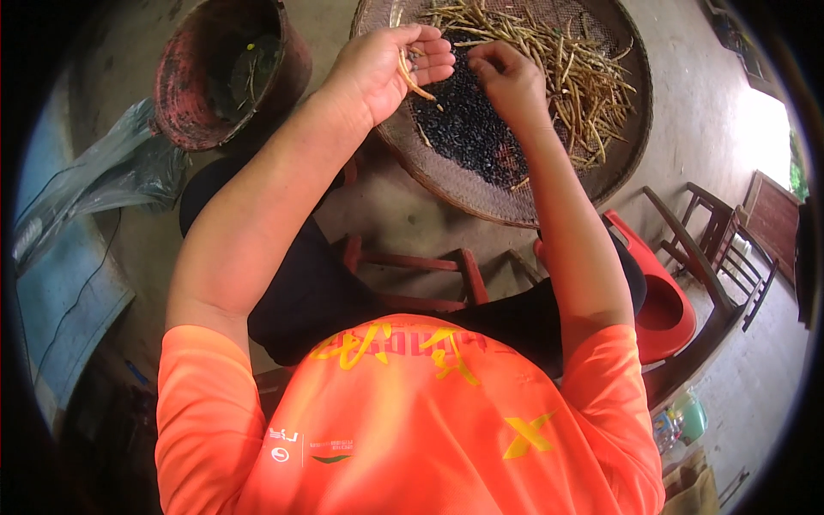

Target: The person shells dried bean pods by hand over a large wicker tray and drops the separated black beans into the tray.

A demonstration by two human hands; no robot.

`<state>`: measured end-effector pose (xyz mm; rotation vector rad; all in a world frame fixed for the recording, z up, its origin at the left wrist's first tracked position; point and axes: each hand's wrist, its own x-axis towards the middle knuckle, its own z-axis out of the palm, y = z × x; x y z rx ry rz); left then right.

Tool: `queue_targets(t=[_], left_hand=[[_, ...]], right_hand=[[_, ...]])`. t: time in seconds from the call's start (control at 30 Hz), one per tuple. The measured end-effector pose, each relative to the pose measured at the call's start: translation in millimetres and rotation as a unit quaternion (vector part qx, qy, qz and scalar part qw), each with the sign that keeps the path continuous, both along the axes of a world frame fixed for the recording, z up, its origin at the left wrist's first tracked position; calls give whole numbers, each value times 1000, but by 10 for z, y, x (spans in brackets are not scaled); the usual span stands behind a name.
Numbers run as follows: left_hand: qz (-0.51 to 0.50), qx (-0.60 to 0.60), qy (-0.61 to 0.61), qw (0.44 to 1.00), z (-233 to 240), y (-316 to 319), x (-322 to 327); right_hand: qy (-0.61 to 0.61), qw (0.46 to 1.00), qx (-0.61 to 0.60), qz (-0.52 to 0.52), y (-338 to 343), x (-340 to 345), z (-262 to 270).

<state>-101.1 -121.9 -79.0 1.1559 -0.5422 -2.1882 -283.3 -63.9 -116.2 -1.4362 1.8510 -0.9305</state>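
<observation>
My left hand [402, 71] is palm up over the left side of a round woven bamboo tray [444, 203], with a split dry bean pod [412, 80] and a few dark beans resting in it. Its fingers are partly curled. To its right, my right hand [512, 80] hovers palm down above the tray, thumb and fingertips bent towards each other; whether something small is between them cannot be told. Dark, nearly black beans [463, 138] lie spread across the tray's left and middle. Long dry tan pods [579, 84] are heaped along its far and right side.
A worn reddish bucket [193, 84] with a few pods inside stands left of the tray. Clear plastic sheeting [116, 161] lies at far left. Nearer me is a red wooden stool frame [412, 261]. At right are a red plastic stool [663, 309] and wooden chairs [702, 257].
</observation>
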Motion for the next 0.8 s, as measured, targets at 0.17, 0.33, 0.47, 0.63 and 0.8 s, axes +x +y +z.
queue_targets(t=[0.17, 0.33, 0.47, 0.63, 0.8], left_hand=[[73, -37, 66, 994, -154, -136, 59], [79, -1, 57, 995, -34, -142, 52], [66, -26, 66, 995, -102, -143, 42], [53, -28, 33, 998, 14, -74, 31], [17, -23, -43, 999, 5, 50, 5]], right_hand=[[183, 981, 28, 55, 49, 223, -148], [205, 978, 30, 36, 56, 265, -194], [190, 981, 20, 34, 119, 175, -236], [77, 997, 4, -27, 254, 140, -105], [-157, 984, -71, -42, 251, 393, 301]])
